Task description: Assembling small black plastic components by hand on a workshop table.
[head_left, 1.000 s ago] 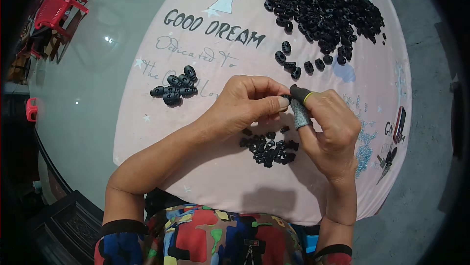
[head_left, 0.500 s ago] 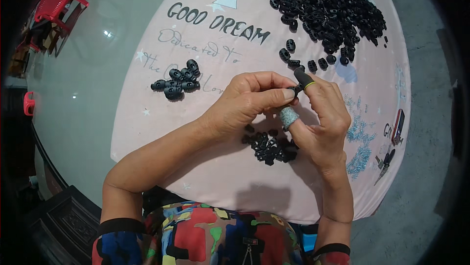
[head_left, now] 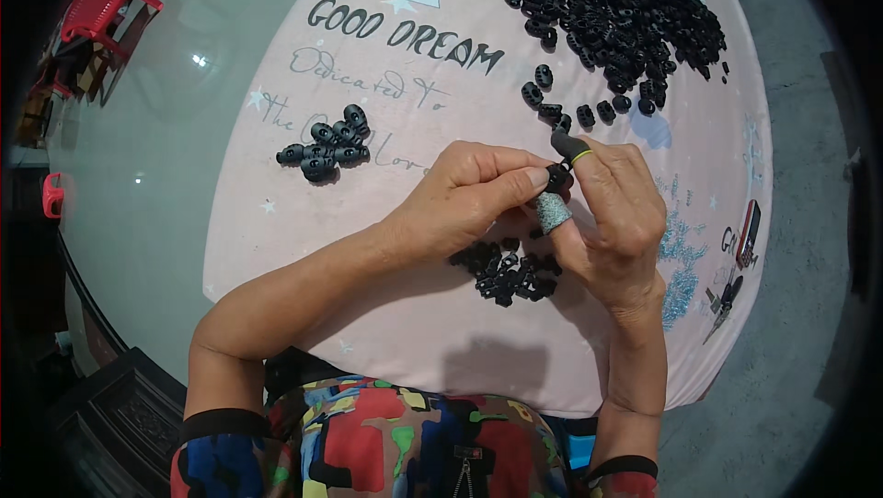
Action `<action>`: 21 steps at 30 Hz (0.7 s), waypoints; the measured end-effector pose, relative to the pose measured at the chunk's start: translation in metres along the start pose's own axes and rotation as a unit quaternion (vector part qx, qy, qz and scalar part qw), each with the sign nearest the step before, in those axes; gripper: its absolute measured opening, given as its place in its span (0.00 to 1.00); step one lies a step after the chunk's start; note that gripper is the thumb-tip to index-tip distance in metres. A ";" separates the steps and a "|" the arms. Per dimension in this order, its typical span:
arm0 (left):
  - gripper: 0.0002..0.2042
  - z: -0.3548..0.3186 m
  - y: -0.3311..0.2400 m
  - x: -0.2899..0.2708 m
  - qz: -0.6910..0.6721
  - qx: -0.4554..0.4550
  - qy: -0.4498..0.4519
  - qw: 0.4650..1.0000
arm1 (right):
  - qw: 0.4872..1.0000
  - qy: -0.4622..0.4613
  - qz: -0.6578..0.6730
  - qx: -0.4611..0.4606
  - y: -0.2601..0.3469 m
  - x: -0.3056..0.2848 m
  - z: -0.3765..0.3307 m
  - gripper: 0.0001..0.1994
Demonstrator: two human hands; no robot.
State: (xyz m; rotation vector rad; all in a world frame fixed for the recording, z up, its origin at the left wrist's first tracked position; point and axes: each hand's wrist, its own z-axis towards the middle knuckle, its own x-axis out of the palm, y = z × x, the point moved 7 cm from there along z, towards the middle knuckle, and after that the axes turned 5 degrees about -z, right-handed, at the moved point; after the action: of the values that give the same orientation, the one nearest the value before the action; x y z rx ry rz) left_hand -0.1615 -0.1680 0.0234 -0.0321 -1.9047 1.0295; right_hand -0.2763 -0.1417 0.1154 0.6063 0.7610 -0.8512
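Observation:
Over the pink-covered table my left hand pinches a small black plastic piece, which looks like a barrel-shaped cord lock. My right hand closes on the same piece from the other side. A dark finger cot with a yellow rim covers its index fingertip, and a speckled grey-blue wrap its thumb. The fingers hide part of the piece. Below the hands lies a small heap of black plastic parts. To the left rests a cluster of several black cord locks.
A large pile of black cord-lock pieces covers the far right, with several loose ones near the hands. Tiny silvery-blue bits lie scattered at right, beside pliers-like tools and a dark red-edged device. A red chair stands far left.
My right thumb has moved up against the black piece, and more of the piece's dark body now shows between the fingertips. Both hands stay in nearly the same place.

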 end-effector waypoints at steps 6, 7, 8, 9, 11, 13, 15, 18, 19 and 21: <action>0.14 -0.003 -0.001 -0.002 0.046 0.053 -0.030 0.997 | 1.000 0.006 -0.001 -0.015 0.003 0.005 -0.003 0.20; 0.13 -0.003 -0.001 -0.003 0.061 0.056 -0.038 0.996 | 1.000 0.008 0.006 -0.014 0.003 0.007 -0.003 0.20; 0.13 -0.003 -0.001 -0.004 0.076 0.060 -0.046 0.994 | 1.000 0.011 0.013 -0.012 0.003 0.008 -0.002 0.20; 0.13 -0.003 0.001 -0.004 0.074 0.060 -0.047 0.994 | 1.000 0.012 0.014 -0.013 0.003 0.009 -0.003 0.20; 0.13 -0.004 0.000 -0.004 0.073 0.091 -0.070 0.991 | 0.999 0.024 0.022 -0.020 0.003 0.012 -0.003 0.20; 0.13 -0.005 -0.002 -0.007 0.099 0.060 -0.048 0.992 | 0.999 0.023 0.030 -0.022 0.003 0.014 -0.006 0.20; 0.14 -0.005 -0.001 -0.008 0.125 0.031 -0.030 0.991 | 0.999 0.021 0.040 -0.026 0.003 0.015 -0.007 0.20; 0.12 -0.003 0.001 -0.007 0.084 0.054 -0.040 0.994 | 0.999 0.028 0.040 -0.020 0.003 0.015 -0.004 0.20; 0.15 0.000 0.002 -0.007 0.059 0.074 -0.050 0.994 | 0.998 0.023 0.046 -0.022 0.004 0.015 -0.002 0.20; 0.16 0.002 -0.002 -0.004 0.059 0.074 -0.041 0.995 | 0.999 0.012 0.026 -0.014 0.002 0.013 -0.001 0.22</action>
State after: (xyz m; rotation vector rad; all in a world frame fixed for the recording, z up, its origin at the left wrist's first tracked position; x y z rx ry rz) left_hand -0.1599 -0.1720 0.0209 -0.0175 -1.9124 1.2673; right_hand -0.2692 -0.1451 0.1054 0.6094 0.7752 -0.7851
